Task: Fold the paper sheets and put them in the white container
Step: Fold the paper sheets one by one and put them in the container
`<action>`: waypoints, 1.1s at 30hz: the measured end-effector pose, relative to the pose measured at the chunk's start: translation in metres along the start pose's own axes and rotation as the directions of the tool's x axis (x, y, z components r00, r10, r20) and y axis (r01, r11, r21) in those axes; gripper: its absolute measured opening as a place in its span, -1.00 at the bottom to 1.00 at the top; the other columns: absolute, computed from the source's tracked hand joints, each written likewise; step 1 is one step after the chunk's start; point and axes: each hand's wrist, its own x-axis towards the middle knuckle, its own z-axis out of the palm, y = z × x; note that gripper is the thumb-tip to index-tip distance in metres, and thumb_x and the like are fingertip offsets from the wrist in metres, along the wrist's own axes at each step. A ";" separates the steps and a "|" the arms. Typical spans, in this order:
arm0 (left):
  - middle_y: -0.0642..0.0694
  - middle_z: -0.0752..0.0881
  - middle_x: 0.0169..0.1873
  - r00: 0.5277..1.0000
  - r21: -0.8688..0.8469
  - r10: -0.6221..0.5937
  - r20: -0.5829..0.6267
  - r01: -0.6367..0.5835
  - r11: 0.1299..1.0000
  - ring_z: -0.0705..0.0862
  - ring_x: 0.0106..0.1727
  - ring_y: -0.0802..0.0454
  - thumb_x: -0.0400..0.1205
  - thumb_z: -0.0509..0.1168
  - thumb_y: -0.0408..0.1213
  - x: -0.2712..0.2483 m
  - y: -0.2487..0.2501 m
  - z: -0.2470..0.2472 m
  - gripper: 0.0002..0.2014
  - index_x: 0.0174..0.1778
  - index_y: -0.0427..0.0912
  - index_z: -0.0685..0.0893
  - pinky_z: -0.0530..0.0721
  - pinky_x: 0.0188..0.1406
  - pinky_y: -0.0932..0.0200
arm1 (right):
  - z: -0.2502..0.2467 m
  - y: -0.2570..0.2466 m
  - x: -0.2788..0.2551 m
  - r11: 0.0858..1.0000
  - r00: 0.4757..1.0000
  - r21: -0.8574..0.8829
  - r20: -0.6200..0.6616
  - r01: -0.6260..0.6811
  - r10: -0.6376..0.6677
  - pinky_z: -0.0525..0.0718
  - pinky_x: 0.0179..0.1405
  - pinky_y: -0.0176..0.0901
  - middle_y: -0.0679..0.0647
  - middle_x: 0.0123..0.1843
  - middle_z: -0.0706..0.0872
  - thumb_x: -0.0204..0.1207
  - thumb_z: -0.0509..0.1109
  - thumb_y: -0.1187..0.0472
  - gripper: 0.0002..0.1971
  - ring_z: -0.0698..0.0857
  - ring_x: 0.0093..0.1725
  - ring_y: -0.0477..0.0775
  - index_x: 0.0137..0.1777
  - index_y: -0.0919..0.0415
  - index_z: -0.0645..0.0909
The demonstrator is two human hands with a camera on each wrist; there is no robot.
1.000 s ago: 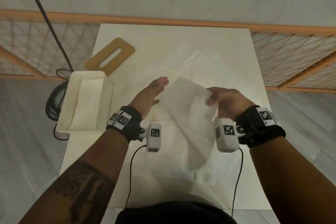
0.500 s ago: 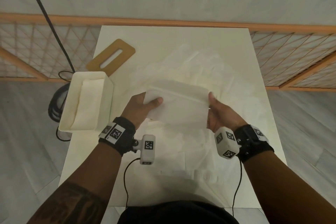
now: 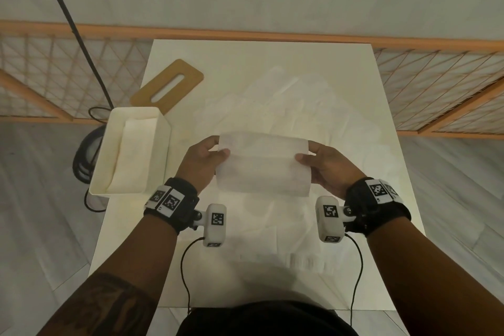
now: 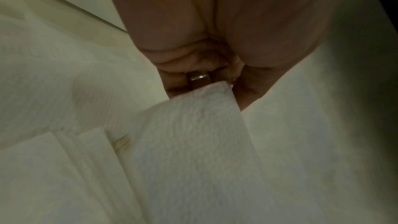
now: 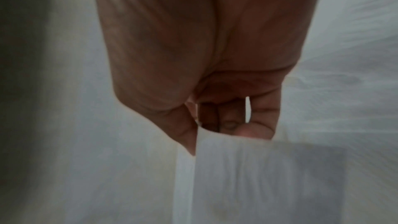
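A white paper sheet (image 3: pixel 263 165) is stretched flat between both hands above the table's middle, with a crease running across it. My left hand (image 3: pixel 215 151) pinches its left edge between thumb and fingers; the left wrist view shows that pinch on the sheet (image 4: pixel 193 134). My right hand (image 3: pixel 309 153) pinches the right edge, seen close in the right wrist view on the sheet (image 5: pixel 247 168). The white container (image 3: pixel 161 150) stands at the table's left edge, left of my left hand, with folded white paper lying inside.
A loose pile of white paper sheets (image 3: pixel 272 106) covers the white table (image 3: pixel 376 172) behind and below the held sheet. A brown lid with a slot (image 3: pixel 167 87) lies behind the container. An orange lattice fence (image 3: pixel 436 84) runs behind the table. Black cables (image 3: pixel 87 161) hang left.
The sheet hung loosely from my right hand a second ago. My left hand took its other edge, and both hands now hold it spread wide and level, pulled slightly nearer to me.
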 end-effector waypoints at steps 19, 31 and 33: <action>-0.32 0.75 0.21 0.914 -0.165 -0.353 0.199 0.386 0.907 0.70 0.18 -0.34 0.52 0.24 0.39 -0.005 -0.025 0.004 -0.30 -0.16 -0.28 0.86 0.74 0.22 -0.27 | -0.004 0.020 -0.001 0.968 0.976 0.124 0.021 -0.219 0.218 0.75 -0.01 0.00 0.22 0.05 0.83 0.74 0.24 -0.04 -0.56 0.80 -0.06 0.19 0.05 0.35 0.77; 0.14 0.75 0.00 0.995 0.616 -0.088 0.045 0.042 0.787 0.68 0.06 0.15 0.54 0.54 -0.27 -0.022 -0.078 0.019 -0.82 -0.20 0.16 0.79 0.57 0.06 0.30 | 0.011 0.061 0.014 0.629 0.986 -0.772 -0.159 -0.095 -0.046 0.50 -0.23 -0.54 -0.14 -0.10 0.71 0.51 0.53 0.30 -0.80 0.63 -0.14 -0.19 0.00 -0.05 0.80; 0.11 0.69 0.02 0.997 0.633 -0.058 0.048 0.015 0.774 0.67 0.10 0.13 0.53 0.53 -0.34 -0.023 -0.086 0.023 -0.83 -0.18 0.07 0.77 0.55 0.06 0.33 | 0.014 0.063 0.018 0.566 0.978 -0.819 -0.182 -0.096 -0.097 0.55 -0.13 -0.53 -0.17 -0.09 0.62 0.51 0.53 0.29 -0.83 0.58 -0.15 -0.21 0.01 0.01 0.78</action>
